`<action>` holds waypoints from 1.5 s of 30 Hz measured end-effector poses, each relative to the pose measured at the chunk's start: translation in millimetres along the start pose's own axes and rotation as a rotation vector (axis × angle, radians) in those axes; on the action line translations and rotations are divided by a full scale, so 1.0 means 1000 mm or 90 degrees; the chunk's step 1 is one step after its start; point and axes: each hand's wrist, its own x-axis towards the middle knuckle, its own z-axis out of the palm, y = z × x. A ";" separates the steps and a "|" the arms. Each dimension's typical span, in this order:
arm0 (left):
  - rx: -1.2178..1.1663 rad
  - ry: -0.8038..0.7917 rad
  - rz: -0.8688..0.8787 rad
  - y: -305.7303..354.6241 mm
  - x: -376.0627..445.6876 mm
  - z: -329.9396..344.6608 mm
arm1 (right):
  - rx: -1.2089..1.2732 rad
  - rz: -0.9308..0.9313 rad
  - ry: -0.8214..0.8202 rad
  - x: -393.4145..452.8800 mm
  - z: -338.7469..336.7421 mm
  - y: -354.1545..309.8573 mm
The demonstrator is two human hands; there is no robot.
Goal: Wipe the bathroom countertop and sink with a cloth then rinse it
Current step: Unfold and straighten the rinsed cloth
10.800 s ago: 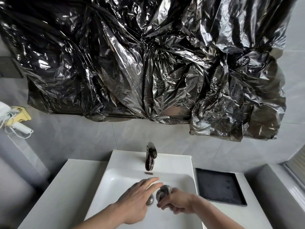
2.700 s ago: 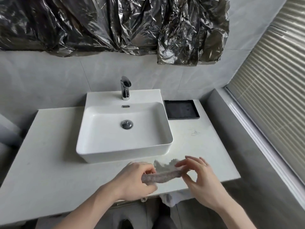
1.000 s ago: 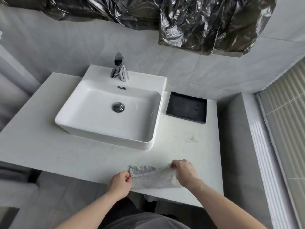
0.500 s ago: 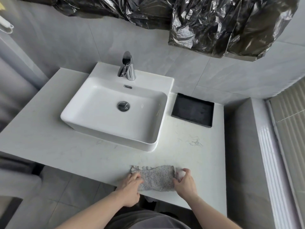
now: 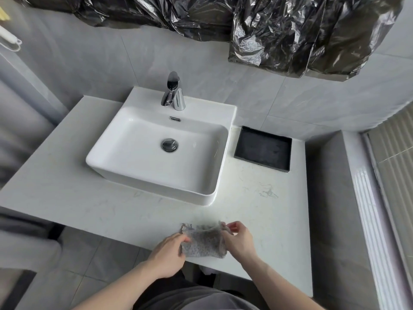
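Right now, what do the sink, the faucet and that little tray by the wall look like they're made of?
Sink: probably glazed white ceramic, smooth with soft glossy highlights. Faucet: polished metal, likely chrome, since it mirrors the room. Tray: matte black with a low raised rim; plastic, stone or coated metal, I cannot tell which.

Cloth (image 5: 204, 243) in your hands: grey, speckled, nubbly woven fabric, matt, limp along its upper edge. Counter (image 5: 67, 198): pale stone-look slab with faint veining, smooth, low sheen. Sink (image 5: 156, 182): white glazed ceramic, glossy, soft highlights on the rim. Faucet (image 5: 172, 92) and drain plug (image 5: 169, 144): polished chrome, mirror-bright. Tray (image 5: 262, 148): black, matt, slightly dusty-looking. Wall tiles (image 5: 223, 81): grey, smooth, satin. Overhead sheeting (image 5: 290, 30): black plastic film, crinkled, highly reflective.
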 end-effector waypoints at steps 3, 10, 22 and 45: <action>-0.027 0.016 -0.031 -0.006 -0.007 -0.001 | 0.012 -0.040 -0.084 -0.002 0.034 -0.002; -0.072 0.009 -0.088 -0.015 -0.020 -0.003 | -0.098 -0.117 -0.142 -0.003 0.065 0.005; -0.098 -0.016 -0.143 -0.016 -0.023 -0.006 | -0.163 0.045 -0.067 0.012 0.068 0.025; -0.139 0.044 0.047 0.105 0.033 -0.092 | 0.207 -0.025 -0.039 0.017 -0.073 -0.051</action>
